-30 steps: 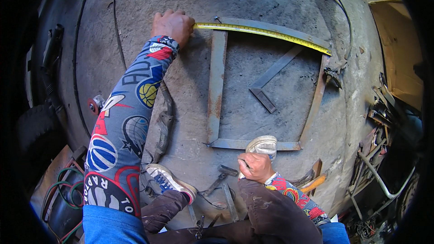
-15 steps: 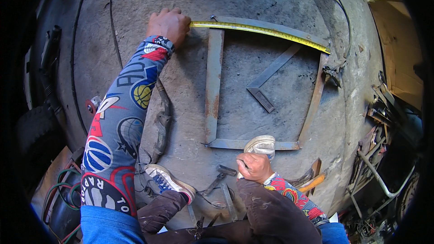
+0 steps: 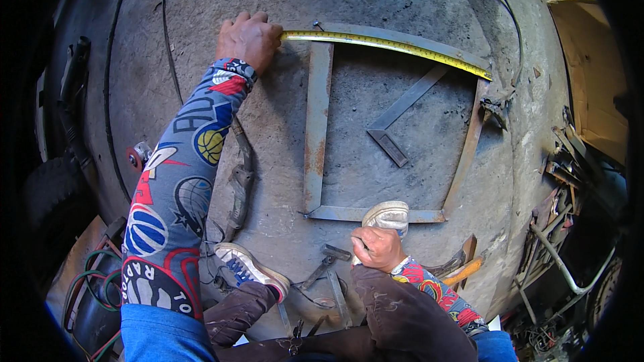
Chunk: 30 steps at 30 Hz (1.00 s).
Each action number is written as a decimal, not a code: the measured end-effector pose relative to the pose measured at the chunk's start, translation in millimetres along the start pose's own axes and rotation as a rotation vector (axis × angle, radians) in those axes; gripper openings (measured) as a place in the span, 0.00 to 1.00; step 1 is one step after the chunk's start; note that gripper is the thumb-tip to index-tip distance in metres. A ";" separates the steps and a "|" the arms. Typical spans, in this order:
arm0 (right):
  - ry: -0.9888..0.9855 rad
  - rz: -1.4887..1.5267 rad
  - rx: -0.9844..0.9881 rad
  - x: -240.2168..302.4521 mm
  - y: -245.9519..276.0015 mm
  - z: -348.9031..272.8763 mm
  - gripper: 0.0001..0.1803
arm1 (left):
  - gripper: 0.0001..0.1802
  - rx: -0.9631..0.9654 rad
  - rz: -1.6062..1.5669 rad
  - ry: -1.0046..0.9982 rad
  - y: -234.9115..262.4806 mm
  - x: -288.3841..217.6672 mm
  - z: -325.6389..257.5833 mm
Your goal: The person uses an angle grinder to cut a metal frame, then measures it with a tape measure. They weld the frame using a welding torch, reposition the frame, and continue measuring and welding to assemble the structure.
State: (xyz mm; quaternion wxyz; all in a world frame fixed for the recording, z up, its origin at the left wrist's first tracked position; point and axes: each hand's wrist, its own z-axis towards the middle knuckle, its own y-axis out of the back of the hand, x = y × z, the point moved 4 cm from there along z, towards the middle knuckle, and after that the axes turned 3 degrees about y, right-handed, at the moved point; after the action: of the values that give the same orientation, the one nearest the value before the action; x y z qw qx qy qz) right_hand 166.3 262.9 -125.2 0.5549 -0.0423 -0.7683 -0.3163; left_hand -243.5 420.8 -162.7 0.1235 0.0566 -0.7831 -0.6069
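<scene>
My left hand (image 3: 249,41) is closed at the left end of a yellow tape measure (image 3: 376,41); the tape's case does not show, probably covered by the fingers. The blade runs along the far bar of a four-sided metal frame (image 3: 318,121) on the ground, reaching its far right corner. My right hand (image 3: 379,248) rests on my right knee with fingers curled in, near the frame's near bar; I see nothing in it. Inside the frame lies an L-shaped piece of metal (image 3: 406,102), two flat bars meeting at an angle.
My right shoe (image 3: 387,214) overlaps the near bar. By my left shoe (image 3: 251,269) lies a hammer-like tool (image 3: 329,260). A cable with a dark handle-like piece (image 3: 240,188) runs beside my left forearm. Scrap metal (image 3: 563,228) and cardboard (image 3: 590,60) line the right side.
Almost nothing differs. The tape and the frame's far right corner sit a few pixels over, and both hands keep their places.
</scene>
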 end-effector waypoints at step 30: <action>-0.009 -0.020 0.003 0.6 0.5 -1.7 0.05 | 0.11 0.250 -0.104 -0.129 21.3 3.2 5.7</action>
State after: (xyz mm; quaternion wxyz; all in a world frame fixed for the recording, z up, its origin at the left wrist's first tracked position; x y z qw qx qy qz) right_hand 167.7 262.2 -124.2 0.5484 -0.0355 -0.7715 -0.3205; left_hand -246.8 430.8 -143.1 0.0334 0.0730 -0.8549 -0.5126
